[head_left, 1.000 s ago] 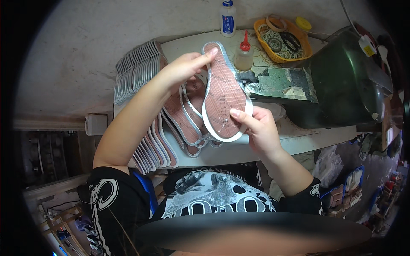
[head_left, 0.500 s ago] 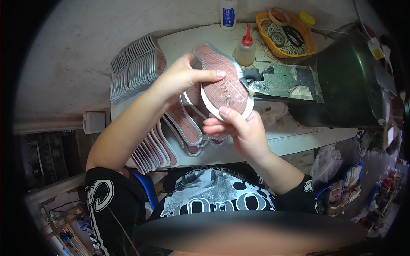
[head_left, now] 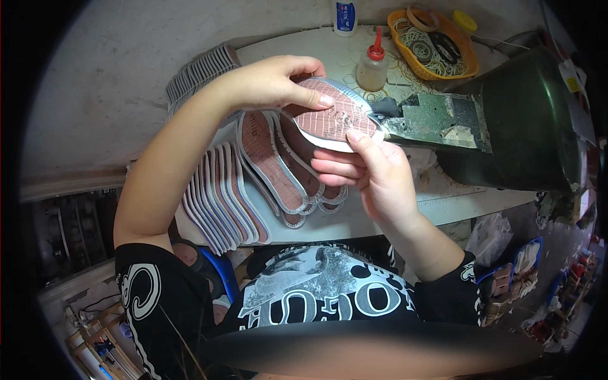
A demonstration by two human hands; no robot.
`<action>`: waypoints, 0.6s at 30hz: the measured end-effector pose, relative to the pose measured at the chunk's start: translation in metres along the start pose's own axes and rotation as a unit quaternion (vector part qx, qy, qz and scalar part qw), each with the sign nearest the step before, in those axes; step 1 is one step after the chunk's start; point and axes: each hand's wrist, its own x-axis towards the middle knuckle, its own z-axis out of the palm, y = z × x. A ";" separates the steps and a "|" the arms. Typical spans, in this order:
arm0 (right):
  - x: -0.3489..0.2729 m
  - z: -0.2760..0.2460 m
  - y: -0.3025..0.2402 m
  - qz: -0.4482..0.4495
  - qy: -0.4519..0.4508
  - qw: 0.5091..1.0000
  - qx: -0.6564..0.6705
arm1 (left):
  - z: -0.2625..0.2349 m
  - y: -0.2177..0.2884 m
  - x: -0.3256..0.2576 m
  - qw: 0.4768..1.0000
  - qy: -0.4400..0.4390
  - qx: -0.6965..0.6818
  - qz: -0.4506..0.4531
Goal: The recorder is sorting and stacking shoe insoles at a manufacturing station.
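Both my hands hold a shoe sole (head_left: pixel 339 114) with a reddish-brown, grid-lined face and a pale rim. My left hand (head_left: pixel 278 83) grips its far left side, thumb on the face and fingers curled over the edge. At the near right end, my right hand (head_left: pixel 383 171) pinches it between the thumb on top and the fingers below. The sole's right edge is up against the tip of the green machine arm (head_left: pixel 434 120); the exact contact is hidden. Several similar soles (head_left: pixel 269 164) lie overlapping beneath my hands.
A leaning row of soles (head_left: pixel 218 196) lines the near left, with another stack (head_left: pixel 197 76) behind my left forearm. The green machine body (head_left: pixel 522 120) fills the right. Farther back are a red-capped bottle (head_left: pixel 372 71), a white bottle (head_left: pixel 345 19) and a yellow basket (head_left: pixel 437 76) holding cords.
The sole has turned and tilted, its far end swinging down toward the machine arm. My left hand has moved over its far edge. The whole view has shifted slightly.
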 end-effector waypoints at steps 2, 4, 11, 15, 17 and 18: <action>-0.001 -0.002 -0.003 0.005 -0.009 1.000 -0.008 | 0.011 -0.007 -0.009 0.999 0.027 -0.026 -0.005; -0.001 -0.003 -0.006 0.004 -0.018 1.000 -0.012 | 0.020 -0.004 -0.020 0.996 0.054 -0.056 -0.034; -0.004 -0.014 -0.010 0.003 -0.007 0.995 -0.095 | 0.064 -0.003 -0.041 0.984 0.140 -0.076 -0.083; -0.010 -0.021 -0.006 -0.020 0.000 0.991 -0.134 | 0.090 0.010 -0.042 0.977 0.157 -0.091 -0.114; -0.021 -0.024 0.000 -0.042 -0.064 0.978 -0.192 | 0.097 0.011 -0.043 0.976 0.159 -0.100 -0.111; -0.030 -0.017 0.008 -0.081 -0.053 0.976 -0.194 | 0.099 0.013 -0.044 0.973 0.153 -0.112 -0.131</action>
